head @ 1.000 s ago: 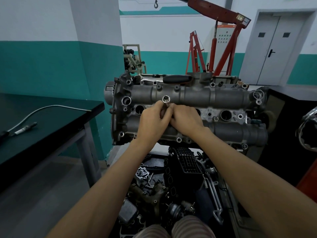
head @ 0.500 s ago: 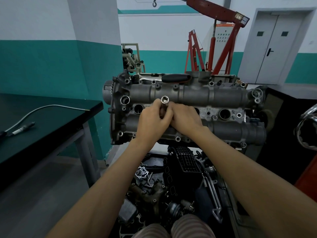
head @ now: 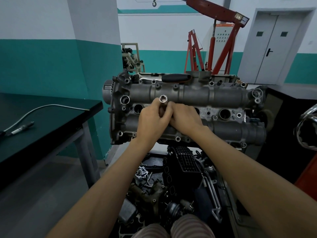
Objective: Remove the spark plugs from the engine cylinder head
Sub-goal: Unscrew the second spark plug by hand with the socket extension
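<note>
The grey engine cylinder head (head: 214, 98) stands in front of me with a row of round spark plug wells. A silver spark plug socket (head: 163, 99) sticks up out of the second well from the left. My left hand (head: 151, 122) grips the socket from the left, and my right hand (head: 185, 119) holds it from the right, fingers curled against it. One open well (head: 138, 108) lies left of my hands and another well (head: 225, 113) to the right. No spark plug shows in the head; the well under my hands is hidden.
A black-handled tool (head: 176, 77) lies on top of the head. A dark workbench (head: 51, 127) at left carries a cable with a sensor (head: 22, 129). Loose engine parts (head: 171, 182) lie below the head. A red engine hoist (head: 217, 42) stands behind. A chrome part (head: 307, 127) juts in at right.
Both hands stay on the socket with only a slight shift; the socket end has barely moved.
</note>
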